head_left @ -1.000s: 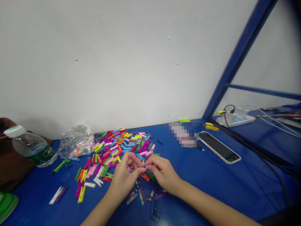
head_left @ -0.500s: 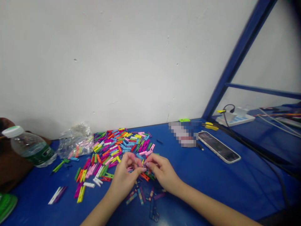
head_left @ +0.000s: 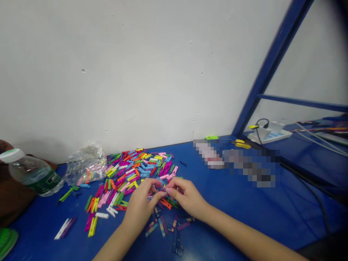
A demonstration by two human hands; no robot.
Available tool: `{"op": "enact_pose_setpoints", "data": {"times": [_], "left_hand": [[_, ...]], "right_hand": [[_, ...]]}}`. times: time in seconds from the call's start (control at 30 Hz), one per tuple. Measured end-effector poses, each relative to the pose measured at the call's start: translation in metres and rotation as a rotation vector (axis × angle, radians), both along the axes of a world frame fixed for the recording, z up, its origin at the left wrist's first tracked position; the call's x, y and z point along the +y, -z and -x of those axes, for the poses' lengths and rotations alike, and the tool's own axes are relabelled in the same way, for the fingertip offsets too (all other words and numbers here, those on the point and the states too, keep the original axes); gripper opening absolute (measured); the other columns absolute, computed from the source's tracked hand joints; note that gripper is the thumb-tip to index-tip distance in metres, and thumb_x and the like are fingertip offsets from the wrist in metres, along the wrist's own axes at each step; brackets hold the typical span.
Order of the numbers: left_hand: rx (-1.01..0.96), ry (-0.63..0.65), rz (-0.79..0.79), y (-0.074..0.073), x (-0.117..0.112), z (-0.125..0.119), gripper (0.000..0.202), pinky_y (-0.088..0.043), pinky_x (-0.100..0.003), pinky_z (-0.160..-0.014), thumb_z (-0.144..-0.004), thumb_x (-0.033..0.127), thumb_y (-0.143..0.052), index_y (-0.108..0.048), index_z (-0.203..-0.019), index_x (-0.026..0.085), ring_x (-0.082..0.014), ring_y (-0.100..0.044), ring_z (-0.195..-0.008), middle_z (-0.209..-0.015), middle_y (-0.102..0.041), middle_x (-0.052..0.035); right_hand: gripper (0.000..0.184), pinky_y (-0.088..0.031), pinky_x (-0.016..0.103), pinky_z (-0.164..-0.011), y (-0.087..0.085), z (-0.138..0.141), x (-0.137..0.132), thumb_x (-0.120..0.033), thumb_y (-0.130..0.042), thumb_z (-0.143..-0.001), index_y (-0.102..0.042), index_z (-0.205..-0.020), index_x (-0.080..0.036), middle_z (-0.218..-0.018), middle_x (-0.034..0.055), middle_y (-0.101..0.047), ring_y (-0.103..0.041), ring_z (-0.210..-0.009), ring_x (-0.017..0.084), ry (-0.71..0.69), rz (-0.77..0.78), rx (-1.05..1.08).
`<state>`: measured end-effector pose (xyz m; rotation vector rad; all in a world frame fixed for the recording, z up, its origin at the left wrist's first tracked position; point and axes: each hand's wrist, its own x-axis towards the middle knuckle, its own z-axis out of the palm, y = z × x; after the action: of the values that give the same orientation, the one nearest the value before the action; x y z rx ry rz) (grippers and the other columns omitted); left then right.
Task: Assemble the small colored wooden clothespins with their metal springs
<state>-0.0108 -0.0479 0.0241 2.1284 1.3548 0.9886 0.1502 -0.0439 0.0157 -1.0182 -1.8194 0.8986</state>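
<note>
Over the near edge of a spread of small coloured clothespins (head_left: 146,168), my two hands meet fingertip to fingertip. My left hand (head_left: 144,197) is closed in a pinch of thumb and fingers. My right hand (head_left: 186,195) pinches from the other side. Between the fingertips a small purple clothespin (head_left: 162,189) shows in part; the fingers cover most of it. Below the hands, several darker, band-patterned clothespins (head_left: 162,226) lie loose on the blue table (head_left: 217,203). A white clothespin (head_left: 102,215) lies left of my left hand.
A clear plastic bag (head_left: 87,165) with some clothespins and a water bottle (head_left: 35,174) stand at the left. A white and a purple clothespin (head_left: 65,228) lie apart. Blurred-out items (head_left: 209,154), a cable and a power strip (head_left: 272,136) are to the right, by a blue frame.
The view has shifted slightly. My hands stay together, their fingertips moved a little, and more purple shows between them. The phone at the right is now blurred out.
</note>
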Motion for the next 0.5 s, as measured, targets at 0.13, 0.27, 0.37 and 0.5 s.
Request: {"op": "enact_pose_setpoints", "data": {"times": [0.13,0.27,0.37,0.5], "left_hand": [[0.134,0.042,-0.004,-0.0031,-0.0013,0.0006,0.016,-0.043,-0.026,-0.061,-0.080,0.029,-0.042,-0.055,-0.079,0.020,-0.0163,-0.056,-0.068,-0.072,-0.059,-0.0016],[0.152,0.061,0.023,-0.0020,-0.0013,0.0007,0.015,-0.044,-0.026,-0.064,-0.080,0.028,-0.042,-0.055,-0.082,0.020,-0.0170,-0.057,-0.072,-0.077,-0.061,-0.0024],[0.143,0.075,0.024,0.0002,-0.0006,0.0005,0.015,-0.045,-0.026,-0.064,-0.080,0.028,-0.043,-0.055,-0.083,0.021,-0.0172,-0.058,-0.073,-0.077,-0.062,-0.0024],[0.112,0.060,-0.006,0.0011,-0.0009,0.0009,0.015,-0.045,-0.026,-0.065,-0.079,0.028,-0.044,-0.057,-0.083,0.022,-0.0175,-0.059,-0.074,-0.079,-0.064,-0.0024]], "right_hand": [[0.016,-0.034,0.019,-0.050,-0.0040,-0.0011,-0.0001,-0.026,-0.047,-0.078,-0.057,-0.072,-0.015,-0.061,-0.0018,-0.053,-0.045,-0.055,0.009,0.009,0.003,-0.004],[0.016,-0.034,0.019,-0.050,-0.0064,-0.0020,0.0002,-0.029,-0.050,-0.077,-0.057,-0.075,-0.015,-0.061,-0.0021,-0.052,-0.044,-0.055,0.009,0.013,0.029,0.039],[0.018,-0.034,0.018,-0.049,-0.0073,-0.0026,0.0010,-0.032,-0.053,-0.075,-0.057,-0.075,-0.015,-0.059,-0.0028,-0.051,-0.044,-0.052,0.009,0.008,0.054,0.067],[0.020,-0.034,0.018,-0.048,-0.0083,-0.0031,0.0019,-0.034,-0.054,-0.074,-0.058,-0.074,-0.015,-0.059,-0.0023,-0.052,-0.044,-0.052,0.009,-0.013,0.062,0.071]]}}
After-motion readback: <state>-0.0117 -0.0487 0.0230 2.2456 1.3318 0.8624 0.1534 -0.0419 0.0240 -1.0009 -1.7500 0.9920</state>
